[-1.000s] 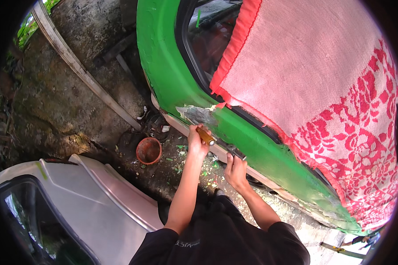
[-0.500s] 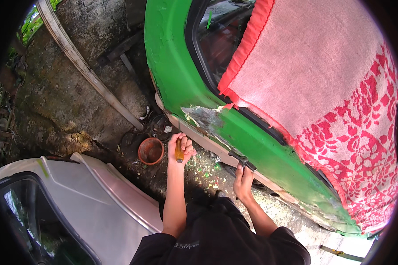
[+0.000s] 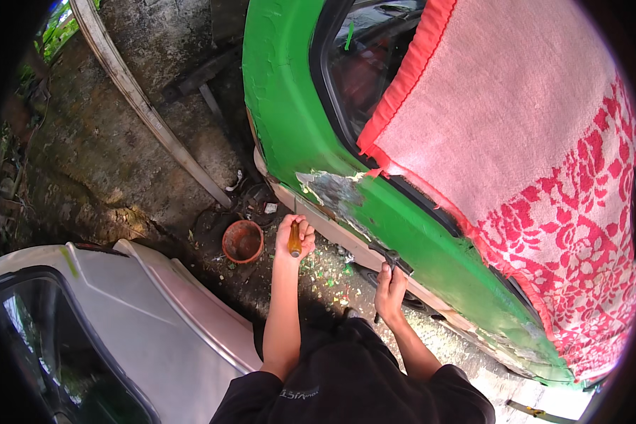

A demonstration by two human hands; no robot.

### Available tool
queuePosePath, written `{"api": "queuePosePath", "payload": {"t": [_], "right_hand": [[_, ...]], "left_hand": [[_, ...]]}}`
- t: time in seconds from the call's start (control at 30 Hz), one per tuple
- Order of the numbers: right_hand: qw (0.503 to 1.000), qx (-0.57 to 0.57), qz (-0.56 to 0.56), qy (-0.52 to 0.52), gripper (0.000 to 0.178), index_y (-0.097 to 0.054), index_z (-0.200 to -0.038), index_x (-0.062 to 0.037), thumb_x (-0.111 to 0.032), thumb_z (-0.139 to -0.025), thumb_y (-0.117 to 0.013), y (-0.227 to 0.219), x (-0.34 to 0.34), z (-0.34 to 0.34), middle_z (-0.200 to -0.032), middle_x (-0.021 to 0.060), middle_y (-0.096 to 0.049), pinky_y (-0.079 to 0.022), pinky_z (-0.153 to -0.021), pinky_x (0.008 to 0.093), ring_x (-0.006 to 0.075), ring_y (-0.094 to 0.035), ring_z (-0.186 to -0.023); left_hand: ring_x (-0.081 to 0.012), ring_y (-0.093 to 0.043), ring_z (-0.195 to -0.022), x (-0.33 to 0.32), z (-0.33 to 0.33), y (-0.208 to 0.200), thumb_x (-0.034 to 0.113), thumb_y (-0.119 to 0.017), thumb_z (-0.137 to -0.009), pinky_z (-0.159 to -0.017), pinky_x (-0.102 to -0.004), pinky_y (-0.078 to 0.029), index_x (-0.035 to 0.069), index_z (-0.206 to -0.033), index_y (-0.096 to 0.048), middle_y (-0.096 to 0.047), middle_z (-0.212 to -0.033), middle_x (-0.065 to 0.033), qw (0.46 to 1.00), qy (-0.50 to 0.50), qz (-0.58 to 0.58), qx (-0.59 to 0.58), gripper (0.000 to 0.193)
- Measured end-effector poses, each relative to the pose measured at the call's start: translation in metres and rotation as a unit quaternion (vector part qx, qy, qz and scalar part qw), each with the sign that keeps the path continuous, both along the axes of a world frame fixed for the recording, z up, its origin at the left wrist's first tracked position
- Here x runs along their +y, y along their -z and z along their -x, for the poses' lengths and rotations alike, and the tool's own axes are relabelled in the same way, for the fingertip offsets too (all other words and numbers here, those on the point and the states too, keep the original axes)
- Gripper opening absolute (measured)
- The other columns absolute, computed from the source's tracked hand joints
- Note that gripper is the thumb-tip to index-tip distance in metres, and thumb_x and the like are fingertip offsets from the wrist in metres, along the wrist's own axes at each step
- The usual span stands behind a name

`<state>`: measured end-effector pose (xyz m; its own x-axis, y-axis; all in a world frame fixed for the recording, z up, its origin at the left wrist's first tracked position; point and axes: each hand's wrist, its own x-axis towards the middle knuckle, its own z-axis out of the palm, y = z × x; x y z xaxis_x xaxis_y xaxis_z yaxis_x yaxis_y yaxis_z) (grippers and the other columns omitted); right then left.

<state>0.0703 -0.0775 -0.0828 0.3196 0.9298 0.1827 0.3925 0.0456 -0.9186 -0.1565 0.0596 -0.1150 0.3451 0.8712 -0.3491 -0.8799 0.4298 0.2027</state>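
Note:
My left hand (image 3: 284, 237) is closed around a tool with a translucent amber handle (image 3: 295, 244), its butt end turned up toward me. The tool's far end is hidden by the fist and the car body, so I cannot tell whether it is a screwdriver or a chisel. My right hand (image 3: 389, 297) grips a dark hammer (image 3: 397, 261) by its handle, the head raised just above the fingers. Both hands are beside the lower edge of a green car body (image 3: 403, 222). Ahead of them, a ragged grey patch (image 3: 336, 192) shows where paint has come off.
A pink-and-red floral towel (image 3: 502, 127) covers the car's glass. A terracotta pot (image 3: 243, 242) stands on the ground left of my left hand. Paint flakes (image 3: 325, 272) litter the ground. A silver car (image 3: 169, 311) is close on my left; a long pale strip (image 3: 145, 106) leans beyond it.
The whole view has shifted slightly, with the car and towel now a little farther right. Both hands keep their grips and stay almost in the same place beside the car.

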Motion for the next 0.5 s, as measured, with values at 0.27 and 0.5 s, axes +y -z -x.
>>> {"api": "queuePosePath", "payload": {"t": [0.27,0.5], "right_hand": [[1.000,-0.001,0.014,-0.004,0.028,-0.052,-0.081,0.0001,-0.021,-0.097,-0.045,0.002,0.002,0.000,-0.056,0.0078,-0.046,-0.035,-0.050,0.0356,0.0185,-0.044,-0.050],[1.000,0.018,0.000,-0.008,0.029,-0.052,-0.080,0.0014,-0.021,-0.097,-0.044,-0.002,0.003,0.008,-0.056,0.0070,-0.047,-0.035,-0.048,0.0345,0.0172,-0.042,-0.049]], "left_hand": [[-0.0121,-0.030,-0.042,-0.004,-0.004,-0.017,0.026,-0.042,-0.093,-0.037,-0.0249,-0.026,0.012,-0.074,-0.044,-0.031,-0.045,-0.0010,0.991,0.101,-0.073,0.056,0.024],[-0.0116,-0.030,-0.041,-0.009,0.004,0.002,0.025,-0.040,-0.093,-0.035,-0.0252,-0.026,0.012,-0.073,-0.043,-0.031,-0.044,-0.0007,0.999,0.010,-0.002,0.048,0.024]]}}
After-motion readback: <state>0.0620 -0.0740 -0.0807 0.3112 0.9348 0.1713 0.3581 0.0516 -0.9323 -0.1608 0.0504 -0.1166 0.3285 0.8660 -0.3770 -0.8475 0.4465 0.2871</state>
